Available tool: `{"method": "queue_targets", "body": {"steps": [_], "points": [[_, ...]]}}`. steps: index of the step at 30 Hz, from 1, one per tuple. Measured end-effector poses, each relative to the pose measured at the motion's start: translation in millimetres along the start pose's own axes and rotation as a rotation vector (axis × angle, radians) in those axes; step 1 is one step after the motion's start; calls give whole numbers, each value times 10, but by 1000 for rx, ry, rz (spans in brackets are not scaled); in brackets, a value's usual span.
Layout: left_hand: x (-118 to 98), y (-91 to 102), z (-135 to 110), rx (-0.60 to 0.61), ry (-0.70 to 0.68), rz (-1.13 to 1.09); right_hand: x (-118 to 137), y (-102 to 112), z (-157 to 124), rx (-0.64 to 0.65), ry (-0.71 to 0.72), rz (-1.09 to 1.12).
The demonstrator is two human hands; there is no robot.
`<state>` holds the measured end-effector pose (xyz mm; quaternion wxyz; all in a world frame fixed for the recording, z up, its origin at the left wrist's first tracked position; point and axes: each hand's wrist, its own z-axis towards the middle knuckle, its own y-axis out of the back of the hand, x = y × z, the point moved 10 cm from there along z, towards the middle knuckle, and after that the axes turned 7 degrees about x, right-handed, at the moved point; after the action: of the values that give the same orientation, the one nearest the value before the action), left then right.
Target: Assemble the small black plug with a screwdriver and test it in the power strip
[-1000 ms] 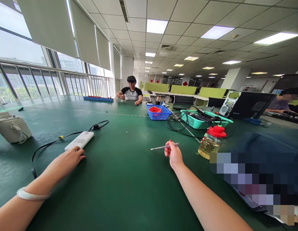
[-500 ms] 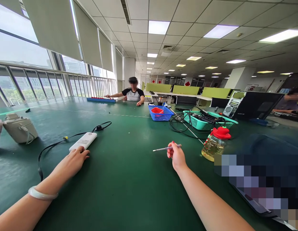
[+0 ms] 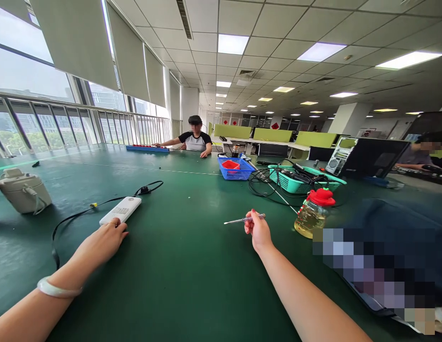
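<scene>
A white power strip [image 3: 123,209] lies back side up on the green table, its black cord [image 3: 76,214] looping out to the left and behind. My left hand [image 3: 106,241] grips its near end, fingers curled over the edge. My right hand [image 3: 259,232] is closed around a slim screwdriver [image 3: 238,220], held just above the table. Its metal shaft points left and its handle is partly hidden by the fingers. Between the two hands is a stretch of bare green tabletop [image 3: 185,266].
To the right stand a red-lidded bottle [image 3: 312,216], a teal basket [image 3: 288,183] with black cables and a blue basket [image 3: 238,172] holding a red tray. A beige case [image 3: 24,190] sits left. A person [image 3: 196,137] sits at the far end; dark fabric [image 3: 402,223] lies near right.
The whole view has shifted slightly, so things appear a little further left. My hands keep their holds on the power strip and the screwdriver.
</scene>
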<state>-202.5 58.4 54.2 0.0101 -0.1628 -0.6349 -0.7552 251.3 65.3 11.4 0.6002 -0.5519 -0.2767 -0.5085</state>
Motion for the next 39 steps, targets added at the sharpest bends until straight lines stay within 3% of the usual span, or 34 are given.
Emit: {"method": "queue_targets", "body": {"steps": [6,12,16,21,25,28,31,33,36,39], "points": [[46,-24,-6,79,58,-38,3,-6,-8,4,-3,4],[402,-61,-68,174,220,-137,39,-15,-10,1,14,-17],[559,-106,-86,156,212,-171,36,-22,-10,9,9,-25],[562,-135,-67,52,122,-226,44,-19,-1,10,19,-44],[568,-195,-65,113,142,-232,53,-21,-7,4,17,-61],[552,-129,-78,130,188,-189,104,-50,-28,21,34,-131],[390,64,-77,63,180,-116,249,-143,-84,74,107,-305],[147,217,-65,-2,115,-64,413,-262,-162,123,215,-479],[-395,394,-42,-51,-49,-37,610,-566,-337,263,398,-759],[-1035,567,-2,-79,-226,-81,631,-826,-483,402,475,-922]]}}
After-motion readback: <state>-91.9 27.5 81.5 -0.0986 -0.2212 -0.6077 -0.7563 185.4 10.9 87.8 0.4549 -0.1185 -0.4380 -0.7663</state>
